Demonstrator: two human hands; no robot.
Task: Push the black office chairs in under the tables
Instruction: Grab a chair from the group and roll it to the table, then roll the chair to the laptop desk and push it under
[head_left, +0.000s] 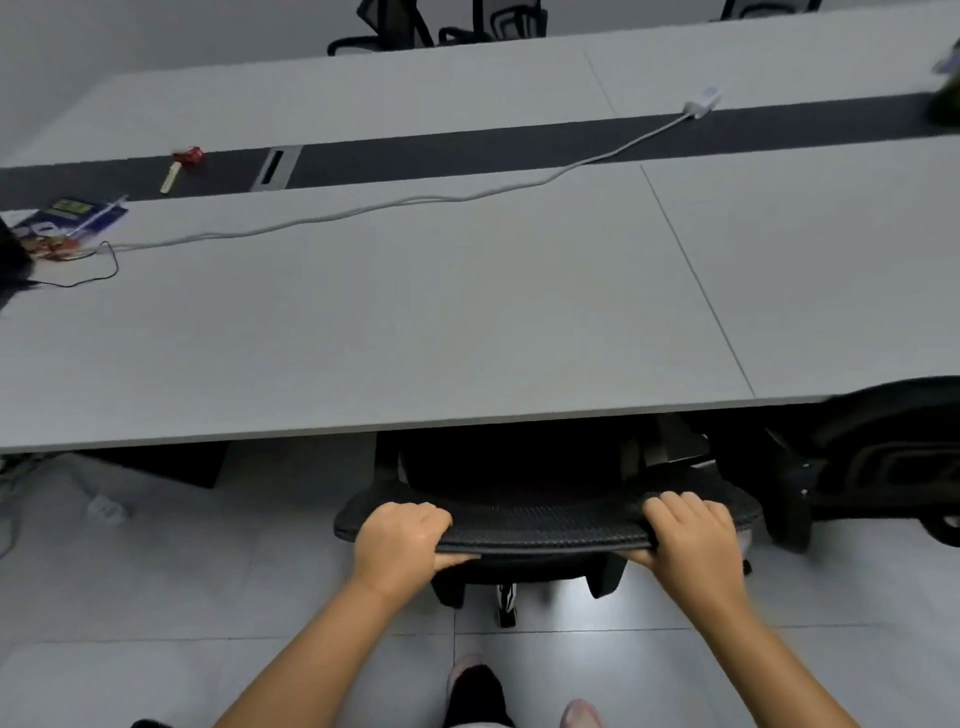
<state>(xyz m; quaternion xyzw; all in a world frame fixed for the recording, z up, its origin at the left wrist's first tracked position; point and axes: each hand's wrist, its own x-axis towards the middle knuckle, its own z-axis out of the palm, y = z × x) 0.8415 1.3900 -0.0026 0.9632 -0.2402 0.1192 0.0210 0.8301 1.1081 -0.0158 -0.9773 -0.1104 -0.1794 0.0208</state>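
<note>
Chair going in under the near edge of the surface.

We are gripping the top rail of the black office chair's backrest (545, 522), left hand (400, 540) and right hand (691, 543) each curled over it, thumbs underneath. Its seat is already lying in shadow beneath the grey surface (363, 322), while the backrest is standing just clear of the edge. We are judging the push as nearly finished; next we are needing a straight, even shove, keeping clear of the neighbouring chair (883, 457) on the right.

Chair (545, 514) sits partly under the table (363, 322) — another chair (883, 457) to its right.
</note>
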